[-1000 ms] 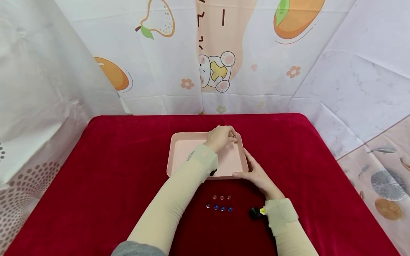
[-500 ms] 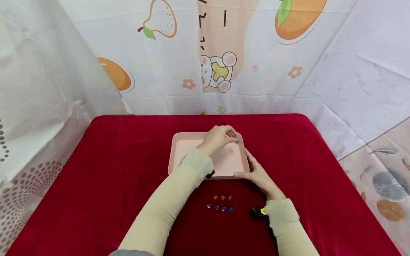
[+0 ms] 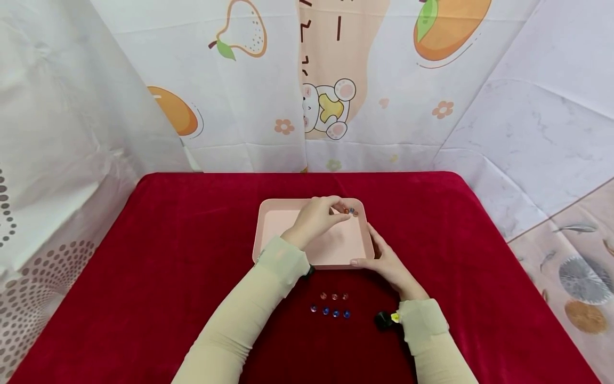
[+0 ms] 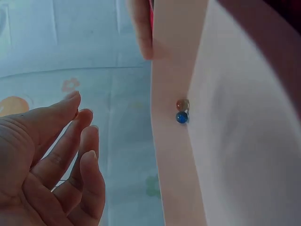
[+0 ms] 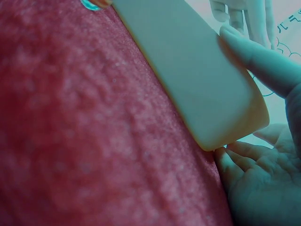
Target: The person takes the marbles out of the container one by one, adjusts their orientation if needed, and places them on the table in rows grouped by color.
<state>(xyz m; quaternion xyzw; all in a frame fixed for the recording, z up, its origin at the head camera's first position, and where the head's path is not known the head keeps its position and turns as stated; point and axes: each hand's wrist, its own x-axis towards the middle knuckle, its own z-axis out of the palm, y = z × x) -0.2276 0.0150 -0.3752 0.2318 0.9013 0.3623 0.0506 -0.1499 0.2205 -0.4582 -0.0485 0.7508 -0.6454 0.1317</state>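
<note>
In the head view a shallow pink tray point(image 3: 280, 213) stands on the table. My left hand point(image 3: 314, 221) is over its far right part, thumb and index finger pinching a small orange marble point(image 3: 346, 211); in the left wrist view the fingertips hide nearly all of it. Against the tray's wall lie a blue marble point(image 4: 182, 117) and an amber marble point(image 4: 182, 104), close together. My right hand point(image 3: 388, 266) grips the tray's near right corner, thumb at the near rim and fingers along the right side. The right wrist view shows its thumb point(image 5: 258, 61) against the tray wall.
On the red cloth point(image 3: 192, 240) before the tray lie two rows of marbles: three pinkish ones point(image 3: 334, 296) and several blue ones point(image 3: 336, 314) nearer me. A printed curtain point(image 3: 230, 106) hangs behind the table's far edge.
My left hand has drawn slightly left and toward me with the orange marble, and the blue marble in the corner has come into sight. The right hand stays on the tray.
</note>
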